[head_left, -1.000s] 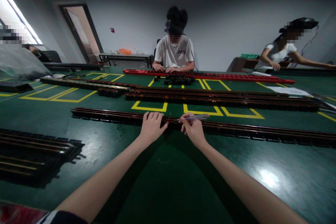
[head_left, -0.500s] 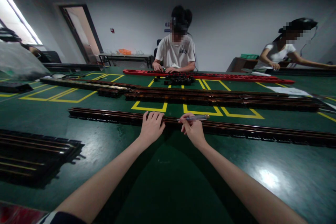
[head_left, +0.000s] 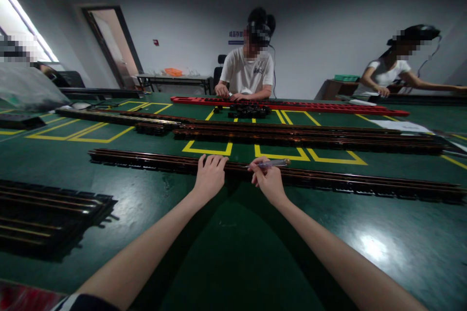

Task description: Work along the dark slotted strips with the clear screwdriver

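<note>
A long dark rail [head_left: 346, 181] with copper-coloured strips lies crosswise on the green table in front of me. My left hand [head_left: 210, 175] rests over its middle, the fingers curled across the far edge and the thumb mostly hidden. Just to the right, my right hand [head_left: 268, 179] pinches a screwdriver [head_left: 272, 163] with a clear handle. Its thin tip points left, at the rail's top between my hands; whether it touches cannot be made out.
Several similar rails [head_left: 310, 136] lie beyond, and another stack [head_left: 44, 218] sits at the near left. Farther back are a red rail [head_left: 328, 107], a heap of black parts [head_left: 248, 110] and paper [head_left: 399, 126]. Co-workers sit across the table and at the sides.
The rail has slid a little to the left, and my left hand has shifted slightly left with it. My right hand and the screwdriver have barely moved. The co-worker opposite has leaned right.
</note>
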